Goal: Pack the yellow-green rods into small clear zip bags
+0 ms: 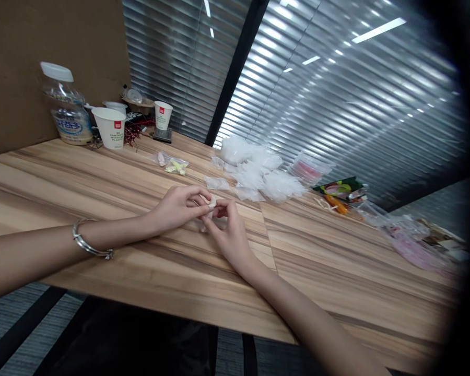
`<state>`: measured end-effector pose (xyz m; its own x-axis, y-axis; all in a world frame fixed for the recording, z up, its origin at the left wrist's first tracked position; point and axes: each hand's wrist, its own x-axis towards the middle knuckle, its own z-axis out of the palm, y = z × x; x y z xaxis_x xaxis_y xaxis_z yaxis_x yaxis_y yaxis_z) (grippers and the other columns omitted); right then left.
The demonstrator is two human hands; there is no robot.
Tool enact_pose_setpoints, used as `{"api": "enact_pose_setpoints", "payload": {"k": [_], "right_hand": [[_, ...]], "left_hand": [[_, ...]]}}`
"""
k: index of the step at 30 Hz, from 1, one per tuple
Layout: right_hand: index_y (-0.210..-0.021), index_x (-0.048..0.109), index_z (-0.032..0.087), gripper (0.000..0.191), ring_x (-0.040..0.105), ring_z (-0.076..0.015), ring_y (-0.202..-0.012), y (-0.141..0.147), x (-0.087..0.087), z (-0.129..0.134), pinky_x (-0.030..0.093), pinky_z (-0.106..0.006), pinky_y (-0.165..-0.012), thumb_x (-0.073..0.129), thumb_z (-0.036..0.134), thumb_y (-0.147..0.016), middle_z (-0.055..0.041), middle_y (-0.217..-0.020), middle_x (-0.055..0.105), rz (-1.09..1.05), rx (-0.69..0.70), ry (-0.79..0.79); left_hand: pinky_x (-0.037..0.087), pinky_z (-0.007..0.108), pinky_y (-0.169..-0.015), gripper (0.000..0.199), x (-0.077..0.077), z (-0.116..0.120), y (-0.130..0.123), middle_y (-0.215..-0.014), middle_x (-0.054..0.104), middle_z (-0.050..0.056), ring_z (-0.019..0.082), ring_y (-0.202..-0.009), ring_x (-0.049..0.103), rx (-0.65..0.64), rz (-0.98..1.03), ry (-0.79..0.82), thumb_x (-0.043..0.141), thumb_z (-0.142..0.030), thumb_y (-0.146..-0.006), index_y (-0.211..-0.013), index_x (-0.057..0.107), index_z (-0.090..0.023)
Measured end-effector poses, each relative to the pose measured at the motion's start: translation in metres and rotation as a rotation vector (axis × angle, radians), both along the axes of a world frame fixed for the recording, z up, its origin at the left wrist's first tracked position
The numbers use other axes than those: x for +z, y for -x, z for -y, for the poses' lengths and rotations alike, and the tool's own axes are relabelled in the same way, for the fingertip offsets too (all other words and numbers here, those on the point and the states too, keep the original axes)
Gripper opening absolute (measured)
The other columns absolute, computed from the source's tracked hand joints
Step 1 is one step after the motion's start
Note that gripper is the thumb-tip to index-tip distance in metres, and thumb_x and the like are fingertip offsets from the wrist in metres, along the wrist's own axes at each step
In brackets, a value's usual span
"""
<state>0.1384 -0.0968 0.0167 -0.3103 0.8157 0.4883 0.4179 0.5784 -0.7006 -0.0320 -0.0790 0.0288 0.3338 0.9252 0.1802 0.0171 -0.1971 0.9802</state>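
Above the wooden table, my left hand (182, 207) and my right hand (230, 230) meet, fingertips almost touching. A small off-white piece (212, 200) is pinched between them; its kind is too small to make out, and the fingers cover part of it. My left thumb and fingers close on it from the left, while my right thumb and forefinger grip it from the right. Just beyond the hands lies a flat clear plastic bag (216, 183). Farther left is another small bag with yellow pieces (176, 166) in it.
A heap of clear plastic bags (254, 169) lies at the table's back middle. Back left stand a white-capped jar (68, 112), a large paper cup (112, 130) and a smaller paper cup (163, 116). Packaging and pink plastic (411, 249) lie at right. The table's front edge (172, 312) is near me.
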Motion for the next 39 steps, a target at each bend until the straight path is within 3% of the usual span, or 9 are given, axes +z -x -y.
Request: {"api": "enact_pose_setpoints", "payload": {"k": [9, 15, 26, 34, 39], "right_hand": [[-0.107, 0.044, 0.019, 0.023, 0.054, -0.0123, -0.083, -0.001, -0.003, -0.002, 0.046, -0.027, -0.075, 0.050, 0.029, -0.088, -0.0049, -0.095, 0.053, -0.052, -0.006, 0.015], [-0.110, 0.046, 0.018, 0.023, 0.053, -0.0121, -0.083, -0.001, -0.003, -0.003, 0.045, -0.027, -0.077, 0.049, 0.030, -0.089, -0.0048, -0.094, 0.054, -0.065, -0.001, 0.022], [-0.103, 0.047, 0.018, 0.023, 0.054, -0.0107, -0.078, 0.000, -0.003, -0.004, 0.045, -0.025, -0.070, 0.054, 0.033, -0.087, -0.0041, -0.095, 0.055, -0.129, -0.027, 0.072], [-0.108, 0.050, 0.019, 0.025, 0.052, -0.0102, -0.077, -0.001, -0.004, -0.006, 0.043, -0.024, -0.068, 0.053, 0.032, -0.087, -0.0043, -0.098, 0.057, -0.114, 0.001, 0.035], [-0.108, 0.052, 0.020, 0.023, 0.052, -0.0121, -0.081, -0.002, -0.003, -0.005, 0.043, -0.027, -0.074, 0.050, 0.032, -0.088, -0.0051, -0.101, 0.057, -0.094, 0.010, 0.006]], "left_hand": [[0.053, 0.018, -0.072, 0.040, -0.001, -0.001, -0.002, -0.093, 0.062, 0.001, 0.010, -0.083, 0.064, -0.061, 0.021, -0.018, 0.073, -0.037, -0.068, -0.098, 0.055, -0.017], [0.051, 0.021, -0.078, 0.033, -0.002, -0.010, 0.001, -0.089, 0.064, 0.002, 0.009, -0.084, 0.061, -0.039, -0.005, -0.109, 0.068, -0.038, -0.072, -0.094, 0.058, -0.015], [0.050, 0.021, -0.076, 0.034, -0.006, -0.018, 0.005, -0.089, 0.064, 0.003, 0.010, -0.084, 0.061, -0.075, 0.017, -0.078, 0.066, -0.039, -0.074, -0.097, 0.058, -0.015], [0.050, 0.023, -0.083, 0.042, 0.000, -0.015, 0.006, -0.113, 0.060, 0.008, 0.011, -0.096, 0.059, -0.144, -0.013, -0.114, 0.062, -0.034, -0.078, -0.116, 0.053, -0.016], [0.050, 0.025, -0.087, 0.044, 0.001, -0.017, 0.009, -0.112, 0.061, 0.008, 0.012, -0.097, 0.060, -0.134, 0.002, -0.126, 0.068, -0.033, -0.073, -0.112, 0.057, -0.016]]}}
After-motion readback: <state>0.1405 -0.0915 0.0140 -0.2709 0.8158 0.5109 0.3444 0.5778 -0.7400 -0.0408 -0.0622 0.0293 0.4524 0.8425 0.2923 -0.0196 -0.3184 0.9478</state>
